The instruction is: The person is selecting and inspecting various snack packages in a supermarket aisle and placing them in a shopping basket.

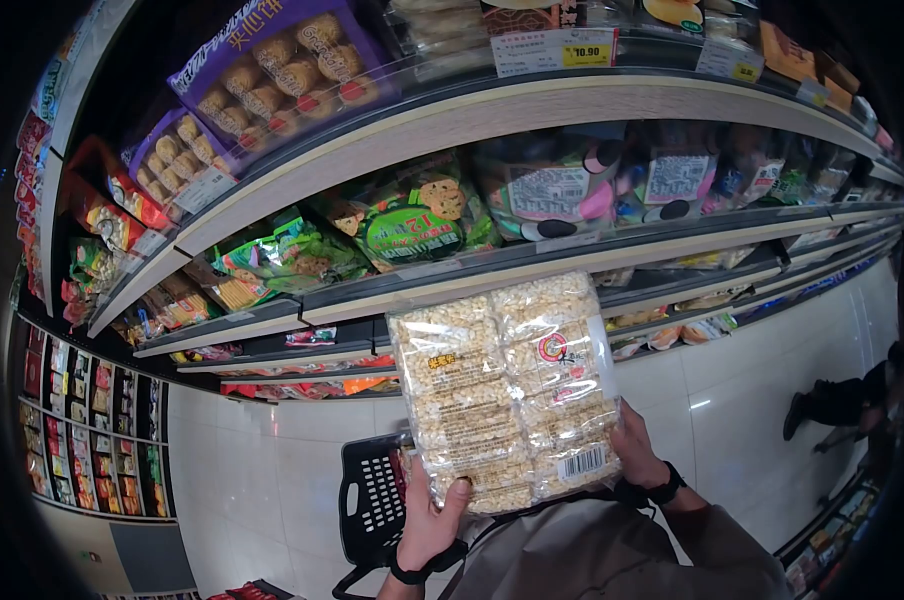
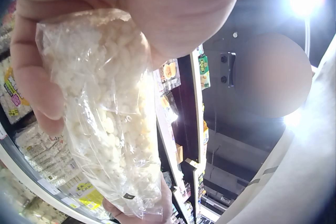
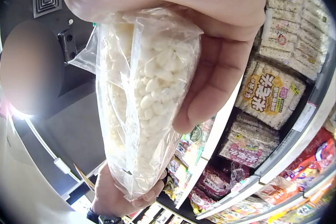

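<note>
A large clear package of puffed-grain bars [image 1: 507, 400], barcode at its lower right, is held up between both hands in the head view. My left hand [image 1: 434, 525] grips its lower left corner, thumb on the near face. The lower right edge is gripped by my right hand [image 1: 637, 450], its fingers mostly hidden behind. In the left wrist view the left hand [image 2: 126, 14] curls round one end of the package [image 2: 110, 113]. The right wrist view shows the right hand [image 3: 210, 40] wrapped round the other end of the package [image 3: 147, 98].
Store shelves [image 1: 372, 130] with bagged snacks curve across the top and left. A black basket [image 1: 377, 500] with holes is beside the left hand, low in the head view. On the right, a person's dark-clothed legs [image 1: 842, 400] stand on the tiled floor [image 1: 732, 400].
</note>
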{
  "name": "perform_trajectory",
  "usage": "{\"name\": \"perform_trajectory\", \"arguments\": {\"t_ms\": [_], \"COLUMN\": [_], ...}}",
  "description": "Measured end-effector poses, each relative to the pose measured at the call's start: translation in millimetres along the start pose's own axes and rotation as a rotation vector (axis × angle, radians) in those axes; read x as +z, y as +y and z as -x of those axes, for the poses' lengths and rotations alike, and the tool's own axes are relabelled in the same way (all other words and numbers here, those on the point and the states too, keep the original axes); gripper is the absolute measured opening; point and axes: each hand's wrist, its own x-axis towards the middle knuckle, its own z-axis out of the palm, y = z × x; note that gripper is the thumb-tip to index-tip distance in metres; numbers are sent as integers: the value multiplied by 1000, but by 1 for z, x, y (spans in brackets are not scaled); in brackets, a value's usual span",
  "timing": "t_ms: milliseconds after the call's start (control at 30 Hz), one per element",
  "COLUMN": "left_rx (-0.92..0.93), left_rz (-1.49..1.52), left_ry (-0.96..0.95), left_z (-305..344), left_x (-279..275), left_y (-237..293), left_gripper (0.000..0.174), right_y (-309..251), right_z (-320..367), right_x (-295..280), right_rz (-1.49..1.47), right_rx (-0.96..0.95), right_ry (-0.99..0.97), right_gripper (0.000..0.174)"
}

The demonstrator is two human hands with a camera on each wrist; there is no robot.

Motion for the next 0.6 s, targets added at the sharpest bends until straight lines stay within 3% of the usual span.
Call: {"name": "perform_trajectory", "arguments": {"t_ms": [467,600], "left_rx": [-10,4], "left_rz": [37,20], "left_ry": [-20,-33], "left_z": [-15,-19], "left_x": [1,2], "left_y": [1,1], "left_gripper": [47,47], "right_y": [0,1], "right_z": [-8,-9], "right_x": [-3,-3], "right_rz": [-8,22], "right_rx": [-4,20], "right_ry": [31,84], "right_gripper": [71,81]}}
